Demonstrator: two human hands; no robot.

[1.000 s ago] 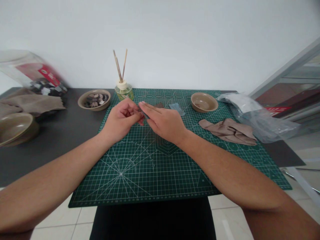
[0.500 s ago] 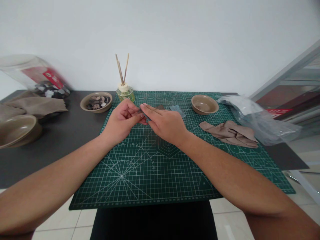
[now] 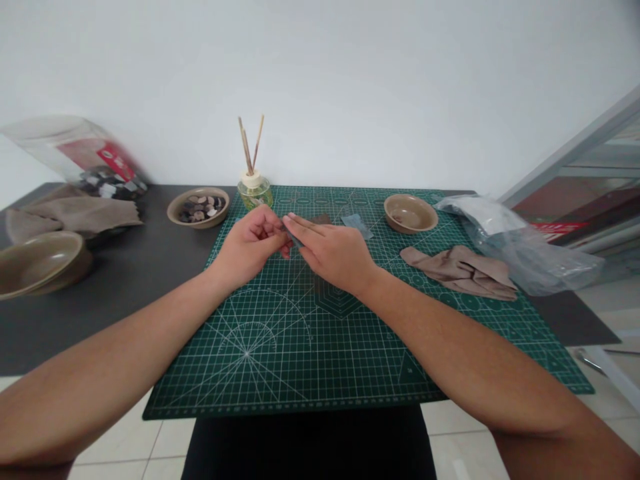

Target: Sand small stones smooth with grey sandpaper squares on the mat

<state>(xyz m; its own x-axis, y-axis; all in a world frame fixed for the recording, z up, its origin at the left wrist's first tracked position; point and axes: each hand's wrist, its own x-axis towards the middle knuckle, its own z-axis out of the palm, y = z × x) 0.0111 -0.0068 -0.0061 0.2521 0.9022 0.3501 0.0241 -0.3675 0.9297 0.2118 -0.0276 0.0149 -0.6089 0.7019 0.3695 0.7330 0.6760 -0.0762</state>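
Observation:
My left hand (image 3: 249,244) and my right hand (image 3: 339,255) meet above the green cutting mat (image 3: 200,373). The left thumb and forefinger are pinched together at the meeting point; whatever small item they hold is mostly hidden. Pressed together, the fingers of my right hand have a thin dark grey piece (image 3: 294,239) beneath them, its edge showing towards the left fingertips. Behind the right hand lie a flat brown piece (image 3: 321,219) and a pale blue piece (image 3: 357,225) on the mat.
A bowl of dark and tan pieces (image 3: 198,208) stands left of a reed diffuser (image 3: 255,190). Another bowl (image 3: 411,215), a brown cloth (image 3: 463,272) and a clear plastic bag (image 3: 530,257) are right. Far left: a bowl (image 3: 43,263), cloth (image 3: 95,213), clear jar (image 3: 65,143).
The whole view has shifted slightly, so things appear a little lower and further right. Both hands stay together, with only small movement at the fingertips.

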